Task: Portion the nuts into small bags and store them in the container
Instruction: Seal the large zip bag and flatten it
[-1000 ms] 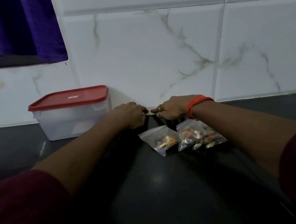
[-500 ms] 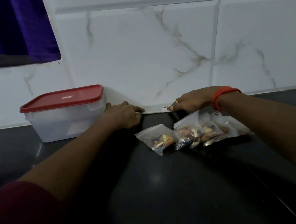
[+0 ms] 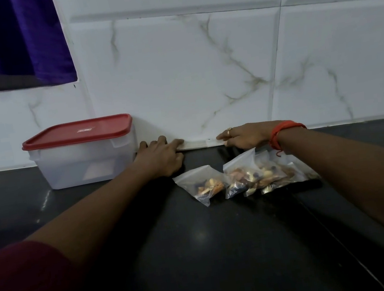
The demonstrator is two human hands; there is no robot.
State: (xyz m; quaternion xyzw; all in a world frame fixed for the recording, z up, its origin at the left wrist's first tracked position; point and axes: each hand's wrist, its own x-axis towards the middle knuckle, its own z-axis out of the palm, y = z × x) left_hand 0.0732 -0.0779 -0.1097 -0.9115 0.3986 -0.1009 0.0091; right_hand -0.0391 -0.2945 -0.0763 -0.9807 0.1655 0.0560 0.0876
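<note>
Pale strip [image 3: 198, 143], prob. a bag seal, pinched by fingers of left hand [image 3: 161, 159] & right hand [image 3: 244, 136]. Next: unlid container [image 3: 78, 162], load nut bags [image 3: 251, 177].

Container [image 3: 82, 157] left of nut bags [image 3: 244, 177]

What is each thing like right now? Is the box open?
Box: shut, red lid on.
Nut bags: filled, lying on the counter, outside the box.
Pale strip: held at both ends.
Left hand: holds the strip.
Right hand: pinches the strip.
</note>
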